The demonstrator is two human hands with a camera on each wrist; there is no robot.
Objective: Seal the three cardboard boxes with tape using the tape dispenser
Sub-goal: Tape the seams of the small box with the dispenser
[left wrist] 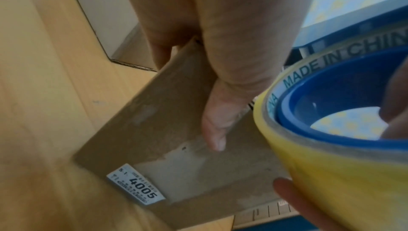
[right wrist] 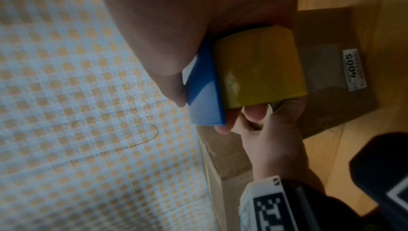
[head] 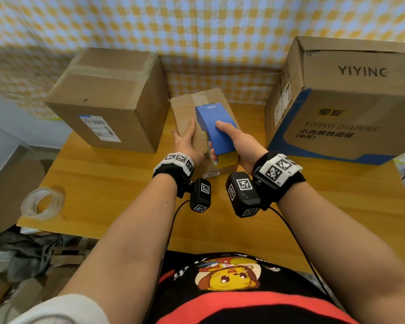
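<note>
A small cardboard box [head: 185, 108] with a "4005" label [left wrist: 137, 184] stands at the middle of the wooden table [head: 108, 183]. My left hand [head: 186, 140] holds its near top edge: fingers lie over the taped top, and the thumb [left wrist: 215, 130] presses the near face. My right hand [head: 234, 139] grips a blue tape dispenser [head: 214, 129] on top of this box, its yellow tape roll [right wrist: 258, 70] at the near edge. A taped brown box [head: 110, 101] stands at the left. A large diaper box [head: 344, 101] stands at the right.
A loose roll of clear tape [head: 42, 202] lies near the table's left front corner. A checked cloth [head: 220, 31] hangs behind the boxes. Flattened cardboard and clutter [head: 21, 265] lie on the floor to the left.
</note>
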